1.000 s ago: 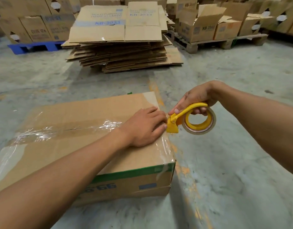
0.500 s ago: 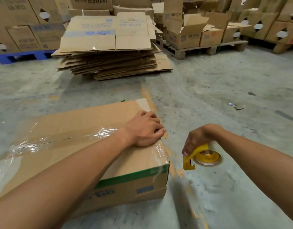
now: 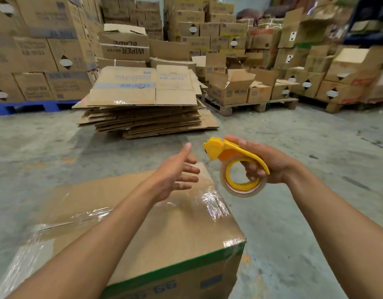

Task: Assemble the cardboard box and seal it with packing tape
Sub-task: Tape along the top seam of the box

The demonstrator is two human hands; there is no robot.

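A closed cardboard box (image 3: 169,236) with a green stripe lies on the concrete floor in front of me. Clear packing tape (image 3: 214,205) runs along its top seam and over the right edge. My left hand (image 3: 175,173) hovers above the box's far right corner, fingers spread, holding nothing. My right hand (image 3: 266,162) is raised to the right of it and grips a yellow tape dispenser (image 3: 236,167) with a roll of clear tape, its cutter end pointing left.
A stack of flattened cartons (image 3: 143,104) lies on the floor straight ahead. Behind it stand a blue pallet (image 3: 26,106) and wooden pallets (image 3: 253,105) loaded with boxes. Bare concrete floor (image 3: 305,212) stretches to the right of the box.
My left hand has lifted off the box and opened. My right hand has risen from near the floor with the dispenser to above box height. The view has tilted upward.
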